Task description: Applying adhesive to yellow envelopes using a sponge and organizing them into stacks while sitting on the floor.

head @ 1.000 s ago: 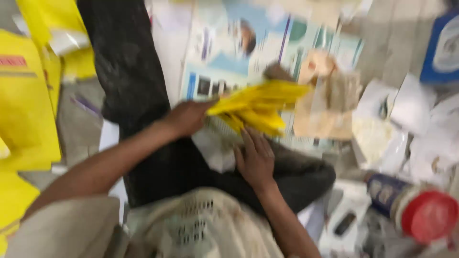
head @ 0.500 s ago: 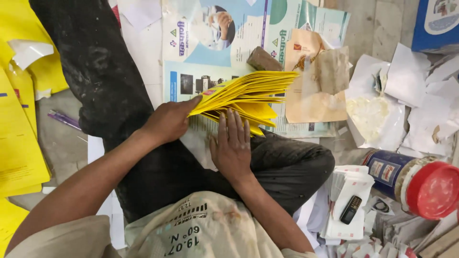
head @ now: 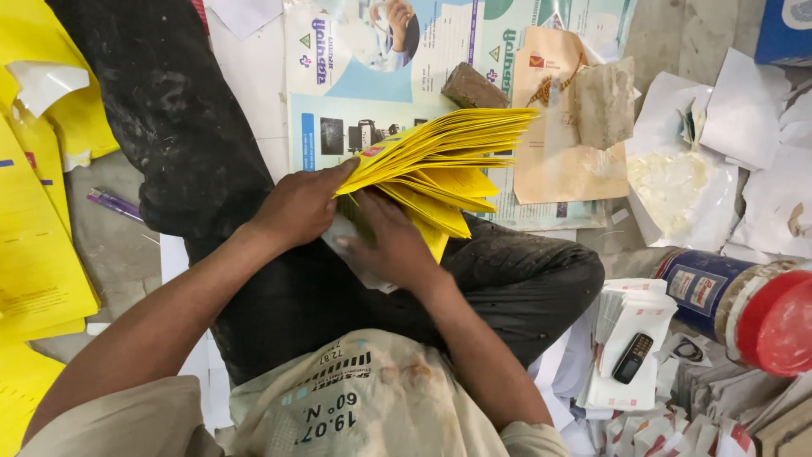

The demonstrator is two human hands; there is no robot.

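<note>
Seated on the floor in dark, dusty trousers point(head: 194, 144), the person holds a fanned stack of thin yellow paper envelopes point(head: 436, 161) above the lap. The left hand point(head: 296, 207) grips the stack's near edge, thumb on top, while the right hand point(head: 393, 241) lies close beside it, fingers spread against the underside of the lower sheets. Behind the stack lies one large blue-and-white printed poster point(head: 372, 76), with a small brown block point(head: 471, 86) and a tan paper envelope point(head: 554, 144) resting on it. More loose yellow sheets point(head: 38, 220) lie at the left, near a purple pen point(head: 114, 204). At the right are a blue cylindrical tin with a red lid point(head: 744, 300), one black mobile phone point(head: 632, 357) on white slips, and crumpled white paper point(head: 744, 127).
</note>
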